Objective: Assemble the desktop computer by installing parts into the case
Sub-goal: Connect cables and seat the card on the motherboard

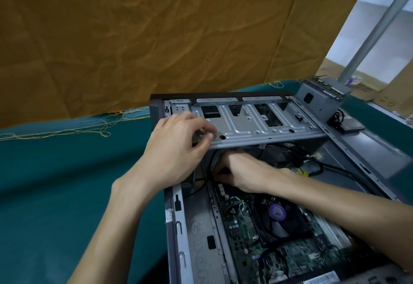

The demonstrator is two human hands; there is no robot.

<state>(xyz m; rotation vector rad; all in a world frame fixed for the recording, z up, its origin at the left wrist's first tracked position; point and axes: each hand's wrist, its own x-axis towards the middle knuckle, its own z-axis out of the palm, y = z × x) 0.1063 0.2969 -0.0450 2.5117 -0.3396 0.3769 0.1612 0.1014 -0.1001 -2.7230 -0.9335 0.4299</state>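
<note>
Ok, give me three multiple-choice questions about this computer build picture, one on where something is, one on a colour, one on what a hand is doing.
1. Where does the power supply sit?
A. Outside the case, by its far right corner
B. Mounted over the CPU fan
C. On the floor

2. What colour is the cloth under the case?
A. Red
B. Teal green
C. White

3. What is the left hand doing?
A. Lying flat on the cloth
B. Pinching the near left corner of the metal drive cage
C. Holding a screwdriver

Answers: 1 A, the grey box with its socket stands beyond the case's rim. 2 B, teal fabric shows all round the case. 3 B, its fingers curl over the cage's edge while the right hand reaches beneath, among black cables.
</note>
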